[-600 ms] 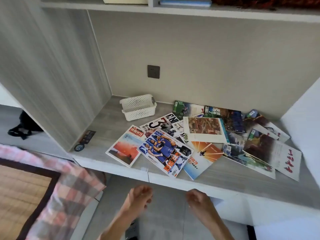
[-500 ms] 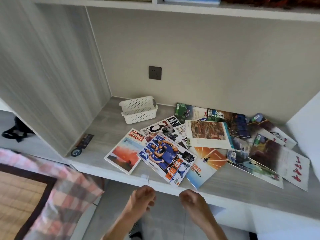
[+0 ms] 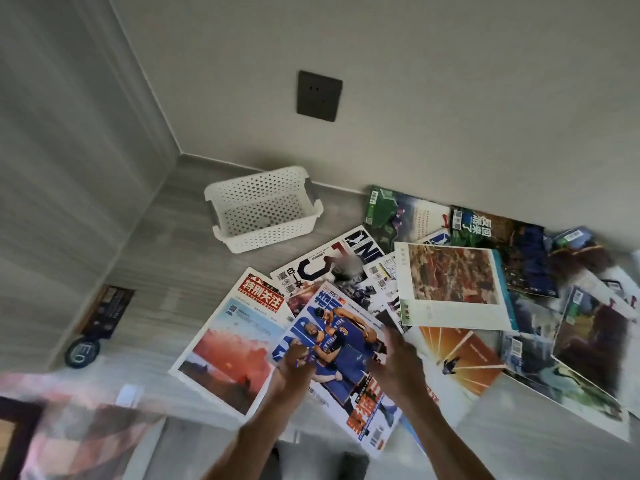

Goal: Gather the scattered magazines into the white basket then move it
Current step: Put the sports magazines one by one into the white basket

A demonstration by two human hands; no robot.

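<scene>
1 white basket point(image 3: 263, 209), ~10 mags; both hands' fingers spread open over basketball mag point(image 3: 341, 344)

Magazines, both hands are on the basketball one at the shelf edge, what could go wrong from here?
1. The basketball magazine overhangs the shelf edge under the left hand and right hand; a loose grip could drop it to the floor.
2. It overlaps the sunset magazine, so lifting may drag that one off too.
3. The basket looks smaller than the covers; magazines may not lie flat.
</scene>
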